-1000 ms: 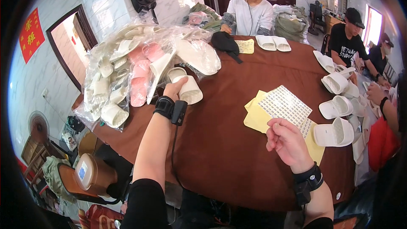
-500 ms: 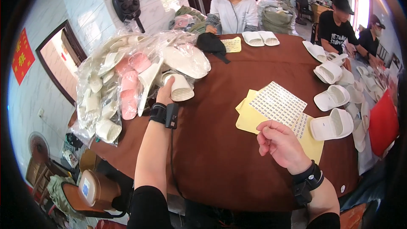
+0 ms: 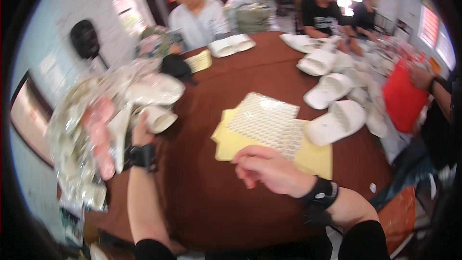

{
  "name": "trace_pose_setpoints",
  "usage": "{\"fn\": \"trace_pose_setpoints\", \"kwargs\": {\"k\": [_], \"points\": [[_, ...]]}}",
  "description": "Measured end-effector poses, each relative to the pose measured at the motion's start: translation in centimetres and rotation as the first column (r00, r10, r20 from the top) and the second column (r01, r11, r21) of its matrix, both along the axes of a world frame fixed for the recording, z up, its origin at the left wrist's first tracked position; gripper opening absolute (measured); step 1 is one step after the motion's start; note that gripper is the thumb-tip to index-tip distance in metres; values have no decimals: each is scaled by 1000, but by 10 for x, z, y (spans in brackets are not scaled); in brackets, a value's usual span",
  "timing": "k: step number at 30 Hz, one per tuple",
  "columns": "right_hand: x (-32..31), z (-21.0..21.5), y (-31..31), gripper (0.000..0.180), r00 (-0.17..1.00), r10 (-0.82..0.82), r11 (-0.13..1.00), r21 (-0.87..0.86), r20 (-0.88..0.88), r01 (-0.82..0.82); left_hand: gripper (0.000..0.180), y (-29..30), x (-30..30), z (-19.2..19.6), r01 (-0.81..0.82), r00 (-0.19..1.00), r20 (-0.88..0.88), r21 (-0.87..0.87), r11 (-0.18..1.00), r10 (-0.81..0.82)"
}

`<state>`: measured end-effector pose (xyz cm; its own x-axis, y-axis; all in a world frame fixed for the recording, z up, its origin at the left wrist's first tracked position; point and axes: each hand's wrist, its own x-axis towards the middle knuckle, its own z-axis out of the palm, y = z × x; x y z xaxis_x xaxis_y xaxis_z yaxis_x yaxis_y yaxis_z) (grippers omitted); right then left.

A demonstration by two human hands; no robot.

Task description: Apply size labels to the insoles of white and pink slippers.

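Note:
My left hand [image 3: 142, 132] grips a white slide slipper [image 3: 162, 120] at the edge of the pile on the left. Its thumb shows on top, and the other fingers are hidden behind the slipper. Over the table's middle my right hand [image 3: 269, 167] hangs with thumb and forefinger pinched together and the rest curled. Whatever may be in that pinch is too small and blurred to see. Just beyond it lie a white sticker sheet [image 3: 260, 118] and yellow backing sheets [image 3: 315, 156].
Plastic-wrapped white and pink slippers [image 3: 98, 115] heap up on the left of the brown tablecloth [image 3: 211, 202]. Loose white slippers [image 3: 337, 123] line the right side. A black cap [image 3: 177, 69] lies farther back. Several people sit around; one arm [image 3: 440, 91] reaches to a red bag [image 3: 406, 96].
My view has turned to the right, so everything sits farther left in the picture. The left hand stays on its slipper, and the right hand keeps its pinch near the sticker sheets.

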<state>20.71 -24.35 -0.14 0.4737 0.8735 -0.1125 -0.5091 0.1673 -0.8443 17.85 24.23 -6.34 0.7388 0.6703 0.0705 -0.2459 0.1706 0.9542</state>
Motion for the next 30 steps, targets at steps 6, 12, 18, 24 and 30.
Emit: {"fn": "trace_pose_setpoints", "kwargs": {"k": [6,12,18,24,30], "points": [[2,-7,5,20,998,-28,998,53,61,25,49,56,1,-30,43,999,-9,-146,988,-45],[4,-10,9,19,997,-30,999,43,73,27,55,86,-12,-39,64,991,-114,-55,996,-70],[9,-10,11,20,993,-61,998,40,99,58,51,-23,-51,15,149,986,-52,-178,973,-161],[11,-14,15,18,981,-141,989,56,133,135,63,-139,-107,52,321,942,11,253,913,-335],[20,-20,19,34,932,-307,951,97,190,294,56,-206,-150,89,404,908,-109,-29,914,-405]]}}
